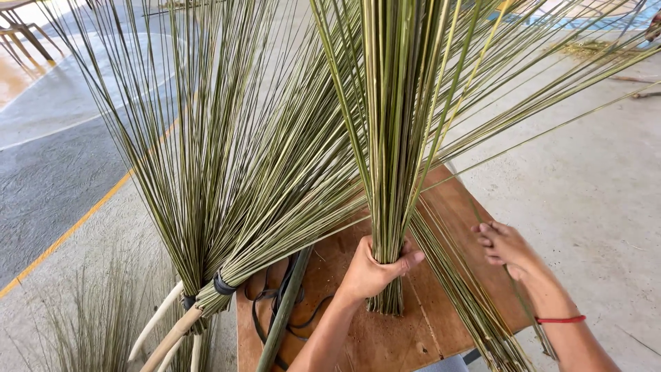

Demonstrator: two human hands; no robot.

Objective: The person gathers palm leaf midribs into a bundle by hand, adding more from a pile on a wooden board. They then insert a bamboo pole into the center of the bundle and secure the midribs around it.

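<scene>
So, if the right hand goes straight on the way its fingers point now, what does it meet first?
Probably the loose green stalks lying on the wooden board, just left of the right hand; depth is unclear.

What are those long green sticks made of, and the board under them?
The bundle in the left hand looks like dried plant ribs or grass stalks: thin, stiff, matte, green to yellow. The board looks like wood, reddish-brown, unpolished, with faint grain and scratches.
</scene>
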